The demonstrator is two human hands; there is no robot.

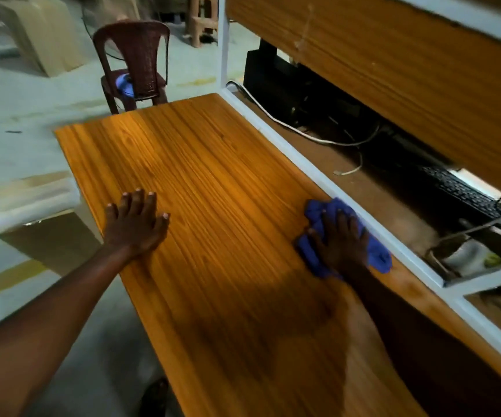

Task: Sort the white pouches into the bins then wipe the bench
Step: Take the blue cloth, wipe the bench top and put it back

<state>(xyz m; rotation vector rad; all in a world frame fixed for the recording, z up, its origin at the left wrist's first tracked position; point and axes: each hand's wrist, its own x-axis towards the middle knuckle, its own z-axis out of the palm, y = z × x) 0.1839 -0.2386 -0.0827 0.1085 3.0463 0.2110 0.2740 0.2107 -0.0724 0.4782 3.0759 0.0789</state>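
- Orange-brown wood grain is covering the bench (213, 182), which is running away from the person; a dark shadow is lying across its near part
- The right hand (338, 240) is pressing flat, fingers spread, on a crumpled blue cloth (377, 258) that is lying on the bench near its right edge; the cloth is showing around the fingers and the wrist
- The left hand (136, 219) is resting palm-down on the bare wood near the left edge, fingers straight and splayed, gripping nothing; the two hands are sitting well apart
- A white frame rail (318, 179) is running just beside the cloth along the right edge; past it a black keyboard (466, 192) and a white cable (288, 126) are lying on a lower brown shelf
- A cardboard box (53, 242) is standing on the floor left of the bench, blurred
- A dark red plastic chair (136, 60) is standing beyond the far end, something blue lying on its seat
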